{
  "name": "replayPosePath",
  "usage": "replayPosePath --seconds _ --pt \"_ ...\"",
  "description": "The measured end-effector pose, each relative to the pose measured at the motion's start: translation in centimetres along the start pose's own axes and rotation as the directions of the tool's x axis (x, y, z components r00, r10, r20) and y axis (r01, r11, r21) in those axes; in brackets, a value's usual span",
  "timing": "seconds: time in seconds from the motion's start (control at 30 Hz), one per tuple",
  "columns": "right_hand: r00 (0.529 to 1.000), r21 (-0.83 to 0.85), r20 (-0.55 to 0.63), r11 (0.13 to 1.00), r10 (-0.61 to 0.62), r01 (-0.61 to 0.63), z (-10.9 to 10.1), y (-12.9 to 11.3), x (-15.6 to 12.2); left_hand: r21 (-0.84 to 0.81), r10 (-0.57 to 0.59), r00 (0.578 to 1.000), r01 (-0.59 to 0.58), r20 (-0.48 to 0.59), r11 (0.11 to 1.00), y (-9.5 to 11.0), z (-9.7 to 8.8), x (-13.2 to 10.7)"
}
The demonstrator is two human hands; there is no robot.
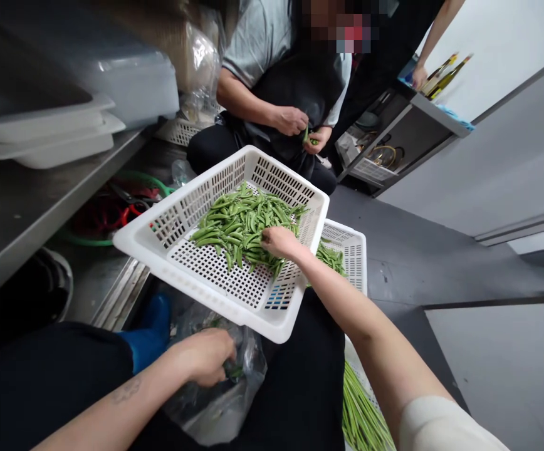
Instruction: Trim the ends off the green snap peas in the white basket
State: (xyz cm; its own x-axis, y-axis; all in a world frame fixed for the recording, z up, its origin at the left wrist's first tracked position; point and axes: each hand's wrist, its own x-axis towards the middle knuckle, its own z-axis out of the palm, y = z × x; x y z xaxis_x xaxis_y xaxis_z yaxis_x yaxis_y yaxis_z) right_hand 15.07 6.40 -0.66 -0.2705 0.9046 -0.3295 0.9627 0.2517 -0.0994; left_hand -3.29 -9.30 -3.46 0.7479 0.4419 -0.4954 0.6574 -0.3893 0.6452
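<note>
Green pea pods (241, 222) lie in a loose pile in a white perforated plastic basket (197, 269). My right hand (279, 242) reaches into the near right side of that pile, its fingers closed down among the pods; the fingertips are partly hidden. Below the basket, my left hand (206, 357) hangs over a clear plastic bag (213, 410) between my legs. Its fingers are curled together, and what they hold, if anything, is hidden. Some green bits show inside the bag.
Opposite, a co-worker's hands (303, 128) hold a green pod. A second white basket (359, 257) with pods stands behind the first. Long green stalks (363, 413) lie at lower right. A metal shelf (56, 200) with white trays (65, 134) juts in from the left.
</note>
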Motion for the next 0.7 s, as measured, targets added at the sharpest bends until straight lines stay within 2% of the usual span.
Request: replayPosePath --seconds 0.03,0.07,0.1,0.13,0.17,0.2,0.23,0.27,0.3,0.33,0.37,0.4,0.5,0.57,0.7 --pt "1.000 0.146 0.003 0.989 0.011 -0.011 -0.4 -0.1 -0.6 -0.082 0.026 0.997 -0.020 0.073 0.996 0.5 -0.9 -0.6" --pt "1.000 0.354 0.025 0.935 0.018 -0.026 -0.6 -0.2 -1.1 -0.200 0.068 0.988 -0.040 0.137 0.979 0.9 -1.9 -1.2" --pt "0.998 0.587 0.061 0.808 0.009 -0.043 -0.8 -0.5 -1.7 -0.333 0.128 0.979 -0.070 0.157 0.940 1.2 -2.9 -1.8" --pt "0.995 0.789 0.095 0.611 -0.024 -0.060 -0.8 -0.8 -2.2 -0.455 0.171 0.978 -0.098 0.122 0.885 1.4 -3.9 -2.3" --pt "0.991 0.919 0.110 0.389 -0.076 -0.073 -0.7 -1.1 -2.7 -0.540 0.166 0.986 -0.123 0.032 0.833 1.4 -4.8 -2.7" --pt "0.986 0.977 0.102 0.199 -0.133 -0.074 -0.6 -1.5 -3.1 -0.587 0.113 0.988 -0.153 -0.104 0.795 1.4 -5.6 -2.8" --pt "0.980 0.996 0.077 0.051 -0.184 -0.069 -0.4 -1.9 -3.5 -0.589 0.022 0.964 -0.179 -0.263 0.788 1.2 -6.3 -2.8" --pt "0.974 0.996 0.047 -0.059 -0.221 -0.062 -0.2 -2.4 -3.8 -0.560 -0.078 0.904 -0.191 -0.420 0.806 1.0 -6.8 -2.7" --pt "0.969 0.989 0.023 -0.134 -0.248 -0.058 -0.1 -2.8 -4.1 -0.510 -0.156 0.819 -0.184 -0.553 0.840 0.8 -7.1 -2.5" --pt "0.964 0.982 0.007 -0.181 -0.264 -0.057 0.0 -3.1 -4.3 -0.454 -0.198 0.737 -0.162 -0.647 0.876 0.6 -7.4 -2.2" --pt "0.962 0.977 0.001 -0.206 -0.274 -0.059 0.1 -3.4 -4.5 -0.398 -0.205 0.680 -0.138 -0.704 0.907 0.5 -7.5 -1.8" --pt "0.961 0.974 -0.001 -0.217 -0.276 -0.061 0.1 -3.6 -4.6 -0.350 -0.192 0.654 -0.119 -0.732 0.929 0.5 -7.5 -1.5" --pt "0.972 0.974 -0.011 -0.223 -0.235 -0.043 0.3 -3.9 -4.5 -0.254 -0.126 0.654 -0.104 -0.746 0.961 0.6 -7.6 -0.8" --pt "0.981 0.976 -0.012 -0.214 -0.194 -0.030 0.4 -3.9 -4.4 -0.213 -0.105 0.637 -0.094 -0.763 0.972 0.8 -7.5 -0.5" --pt "0.990 0.992 -0.031 -0.126 -0.141 0.014 0.8 -4.2 -4.5 -0.121 -0.061 0.595 -0.061 -0.801 0.991 0.8 -7.3 0.1"
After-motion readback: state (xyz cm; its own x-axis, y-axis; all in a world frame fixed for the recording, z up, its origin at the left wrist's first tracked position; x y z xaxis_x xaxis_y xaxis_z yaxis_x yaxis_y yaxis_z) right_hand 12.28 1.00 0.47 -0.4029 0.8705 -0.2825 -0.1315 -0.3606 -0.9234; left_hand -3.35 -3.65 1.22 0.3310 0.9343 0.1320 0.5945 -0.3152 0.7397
